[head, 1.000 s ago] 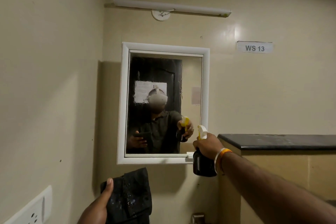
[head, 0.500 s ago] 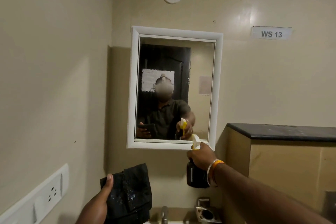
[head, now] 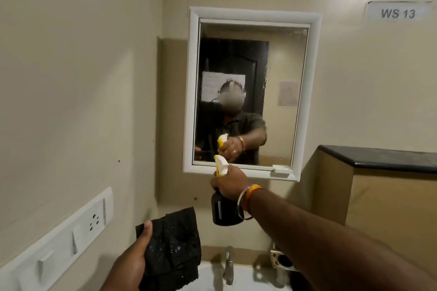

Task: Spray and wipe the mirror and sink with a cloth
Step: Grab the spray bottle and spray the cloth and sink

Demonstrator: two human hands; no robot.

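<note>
Spraying under way: right hand (head: 230, 183) grips spray bottle (head: 225, 210) below streaked mirror (head: 250, 92), left hand (head: 132, 260) clutching cloth (head: 175, 245); wiping and sink (head: 246, 279) apparently remain.

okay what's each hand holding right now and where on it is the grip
The right hand grips the spray bottle around its neck, just below the white and yellow nozzle. The left hand holds the dark cloth by its left edge, thumb on top.

Dim, warm overhead light washes the beige wall (head: 82, 78), with glare near the sign (head: 398, 13); a soft shadow falls left of the streaked mirror (head: 250, 92). Wide-angle edges bend.
</note>
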